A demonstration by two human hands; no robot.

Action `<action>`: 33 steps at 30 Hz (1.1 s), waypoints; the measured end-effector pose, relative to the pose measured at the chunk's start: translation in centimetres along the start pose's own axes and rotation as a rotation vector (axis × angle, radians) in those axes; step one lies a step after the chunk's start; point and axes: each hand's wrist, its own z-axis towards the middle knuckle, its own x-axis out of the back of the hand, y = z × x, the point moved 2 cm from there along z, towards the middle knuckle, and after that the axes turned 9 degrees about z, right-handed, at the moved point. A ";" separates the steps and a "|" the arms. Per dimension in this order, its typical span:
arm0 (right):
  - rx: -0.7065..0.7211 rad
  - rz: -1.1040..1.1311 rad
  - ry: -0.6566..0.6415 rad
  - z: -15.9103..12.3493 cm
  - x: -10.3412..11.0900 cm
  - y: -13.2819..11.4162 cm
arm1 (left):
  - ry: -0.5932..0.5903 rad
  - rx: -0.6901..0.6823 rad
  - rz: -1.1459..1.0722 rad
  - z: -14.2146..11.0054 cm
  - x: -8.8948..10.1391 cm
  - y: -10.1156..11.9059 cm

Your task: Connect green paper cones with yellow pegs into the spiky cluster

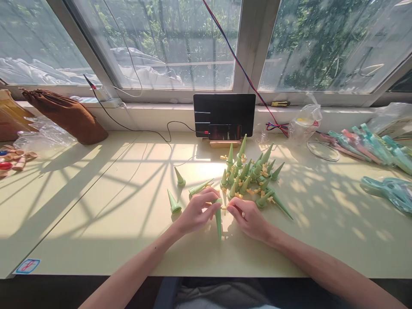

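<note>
Both forearms are reaching in from the near table edge. The left hand is pinching a long green plastic cone, tip toward the person; the right hand is gripping a small yellow plastic fitting at the cone's wide end. Likely step: seating fitting, needing straight alignment. Behind the cone: a pile of green cones.

Green cone between the hands: smooth plastic, slight sheen. Heap of cones behind it: same green plastic, with small tan pieces, plastic or wood unclear. Bench: smooth pale laminate, matt, faintly sunlit. Screen behind the heap: glossy black glass. Left of the screen, brown bag: soft matt cloth. Right of the screen, crinkled clear plastic bag, glossy.
</note>
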 end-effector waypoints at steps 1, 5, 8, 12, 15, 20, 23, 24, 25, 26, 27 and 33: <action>-0.002 -0.006 -0.002 0.0 0.0 0.1 | -0.001 -0.004 0.006 0.0 0.0 0.0; -0.018 -0.005 -0.031 -0.1 -0.1 0.3 | 0.000 -0.017 0.006 -0.1 -0.1 0.0; -0.033 0.007 -0.031 -0.1 -0.1 0.3 | 0.004 -0.011 -0.003 -0.1 -0.2 0.0; -0.036 0.043 0.020 -0.1 0.1 -0.1 | 0.018 0.013 0.000 0.0 -0.1 0.0; -0.014 0.053 0.033 0.0 0.2 -0.4 | 0.039 0.024 -0.006 0.1 0.1 0.0; 0.004 0.037 0.049 0.0 0.2 -0.6 | 0.038 0.035 -0.004 0.1 0.0 -0.1; -0.003 0.034 0.054 0.1 0.1 -0.5 | 0.047 0.030 0.063 0.0 0.0 -0.1; -0.003 0.029 0.055 0.1 0.1 -0.5 | 0.048 0.020 0.094 0.0 0.0 0.0; -0.002 0.022 0.054 0.1 0.1 -0.5 | 0.046 0.008 0.121 0.0 0.0 0.1; 0.000 0.014 0.052 0.1 0.1 -0.4 | 0.039 -0.003 0.142 0.0 0.0 0.3; 0.002 0.006 0.048 0.1 0.0 -0.4 | 0.030 -0.012 0.155 0.0 0.0 0.4; -0.002 -0.026 0.005 0.0 -0.1 -0.1 | 0.020 -0.046 0.198 0.0 -0.3 0.5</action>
